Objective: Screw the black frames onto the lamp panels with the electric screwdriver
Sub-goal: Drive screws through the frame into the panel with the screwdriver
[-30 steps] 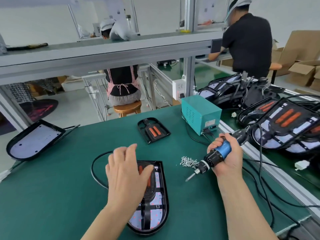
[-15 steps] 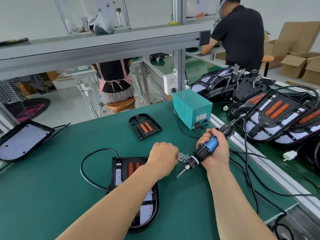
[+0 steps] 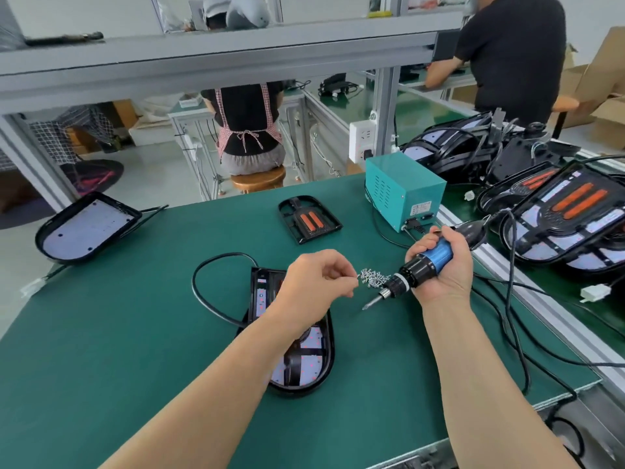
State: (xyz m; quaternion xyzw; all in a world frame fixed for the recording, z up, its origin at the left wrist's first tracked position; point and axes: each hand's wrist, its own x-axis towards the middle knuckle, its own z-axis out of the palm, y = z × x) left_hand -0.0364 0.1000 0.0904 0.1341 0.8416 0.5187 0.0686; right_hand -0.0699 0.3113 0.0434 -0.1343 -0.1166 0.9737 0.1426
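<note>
A lamp panel with a black frame on it lies on the green mat in front of me, partly hidden under my left forearm. My left hand hovers above its far end, fingers curled, fingertips pinched at the edge of a small pile of screws; whether it holds a screw I cannot tell. My right hand grips the blue and black electric screwdriver, its bit pointing down-left just right of the pile. A spare black frame with orange bars lies farther back.
A teal power box stands at the back right with cables running to the screwdriver. A bare lamp panel sits at the mat's left edge. Several assembled panels pile up on the right. Other workers are behind the shelf rail.
My left hand left the panel, moved right to the screw pile and its fingers curled into a pinch. The screwdriver stayed in my right hand.
</note>
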